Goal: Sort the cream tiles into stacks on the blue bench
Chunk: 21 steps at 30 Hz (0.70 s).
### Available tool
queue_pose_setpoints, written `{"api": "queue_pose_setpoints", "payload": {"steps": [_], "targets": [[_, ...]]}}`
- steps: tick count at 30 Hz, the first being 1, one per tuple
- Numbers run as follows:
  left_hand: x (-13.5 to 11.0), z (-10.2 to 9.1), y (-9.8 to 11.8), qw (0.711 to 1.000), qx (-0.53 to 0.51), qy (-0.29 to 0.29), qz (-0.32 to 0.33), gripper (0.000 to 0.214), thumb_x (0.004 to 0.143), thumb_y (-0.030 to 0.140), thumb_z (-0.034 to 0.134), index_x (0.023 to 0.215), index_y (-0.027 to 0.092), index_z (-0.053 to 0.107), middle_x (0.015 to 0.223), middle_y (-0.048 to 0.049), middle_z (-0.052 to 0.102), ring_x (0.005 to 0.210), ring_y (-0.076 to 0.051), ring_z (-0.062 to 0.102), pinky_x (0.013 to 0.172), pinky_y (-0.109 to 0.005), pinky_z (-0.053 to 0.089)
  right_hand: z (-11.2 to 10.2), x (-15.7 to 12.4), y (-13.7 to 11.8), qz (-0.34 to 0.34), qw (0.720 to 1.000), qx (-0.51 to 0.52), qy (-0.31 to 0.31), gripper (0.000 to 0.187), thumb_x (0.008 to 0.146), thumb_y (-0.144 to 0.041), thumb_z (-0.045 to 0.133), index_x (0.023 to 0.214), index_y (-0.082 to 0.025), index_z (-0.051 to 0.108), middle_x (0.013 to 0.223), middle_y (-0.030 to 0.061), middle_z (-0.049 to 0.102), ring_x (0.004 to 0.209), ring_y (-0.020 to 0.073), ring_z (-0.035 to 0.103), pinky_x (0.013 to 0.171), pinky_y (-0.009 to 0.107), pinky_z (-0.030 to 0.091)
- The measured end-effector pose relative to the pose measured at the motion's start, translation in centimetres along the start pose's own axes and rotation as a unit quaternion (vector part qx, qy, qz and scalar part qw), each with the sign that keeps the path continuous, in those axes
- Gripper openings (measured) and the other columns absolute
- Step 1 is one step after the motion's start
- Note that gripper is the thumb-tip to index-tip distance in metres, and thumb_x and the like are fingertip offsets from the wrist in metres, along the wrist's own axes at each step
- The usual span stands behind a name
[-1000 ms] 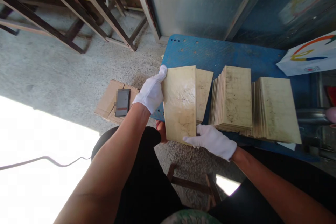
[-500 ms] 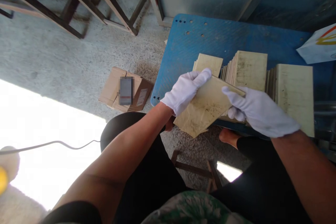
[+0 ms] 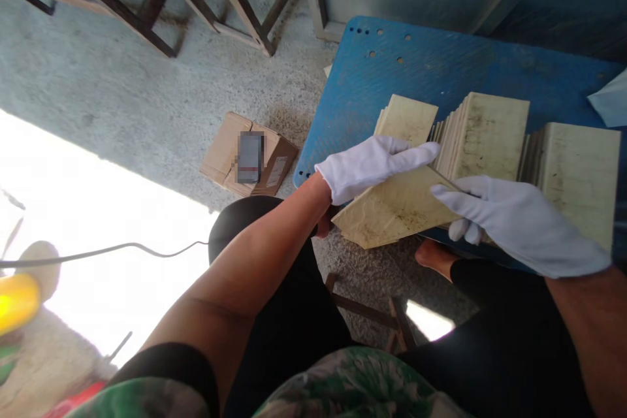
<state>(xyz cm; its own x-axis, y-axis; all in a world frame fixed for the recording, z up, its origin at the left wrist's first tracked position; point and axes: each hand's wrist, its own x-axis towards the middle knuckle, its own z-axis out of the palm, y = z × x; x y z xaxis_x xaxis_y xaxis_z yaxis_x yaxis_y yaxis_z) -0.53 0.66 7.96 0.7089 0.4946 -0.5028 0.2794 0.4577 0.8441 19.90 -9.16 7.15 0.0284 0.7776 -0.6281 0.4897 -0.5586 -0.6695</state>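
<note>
While my left hand (image 3: 375,168) lies outstretched over the panel (image 3: 399,209) at eleven o'clock, grip unclear, my right hand (image 3: 514,225) clamps its three-o'clock end.

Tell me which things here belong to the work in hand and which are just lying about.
Seemingly in use:
tan panel
gloved right hand gripping it
gloved left hand over it
three stacks of similar panels
blue table beneath

Seemingly lying about:
cardboard box
dark rectangular device on it
thin cord

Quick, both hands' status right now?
Left hand: open, fingers extended over the pale panel.
Right hand: closed, holding the pale panel's right end.
</note>
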Motion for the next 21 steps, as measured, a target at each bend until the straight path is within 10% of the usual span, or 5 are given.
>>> {"api": "queue_pose_setpoints", "payload": {"steps": [10,21], "targets": [[1.1,-0.9,0.0,0.993,0.120,0.013,-0.013,0.061,0.087,0.064,0.044,0.100,0.008,0.067,0.083,-0.0089,0.068,0.073,-0.014,0.061,0.075,-0.027,0.051,6.4,0.3,2.1,-0.059,0.987,-0.112,-0.098,0.047,0.087,-0.062,0.051,0.097,-0.020,0.071,0.074,0.0024,0.069,0.053,0.0122,0.061,0.054,0.024,0.047],[0.9,0.0,0.1,0.968,0.237,0.075,0.037,0.049,0.088,0.060,0.046,0.072,0.017,0.065,0.070,-0.0036,0.060,0.064,-0.013,0.053,0.060,-0.026,0.042,14.2,-0.4,7.3,-0.095,0.896,-0.419,-0.110,0.050,0.099,-0.049,0.031,0.113,-0.016,0.066,0.097,0.0147,0.070,0.081,0.0249,0.067,0.068,0.029,0.046]]}}
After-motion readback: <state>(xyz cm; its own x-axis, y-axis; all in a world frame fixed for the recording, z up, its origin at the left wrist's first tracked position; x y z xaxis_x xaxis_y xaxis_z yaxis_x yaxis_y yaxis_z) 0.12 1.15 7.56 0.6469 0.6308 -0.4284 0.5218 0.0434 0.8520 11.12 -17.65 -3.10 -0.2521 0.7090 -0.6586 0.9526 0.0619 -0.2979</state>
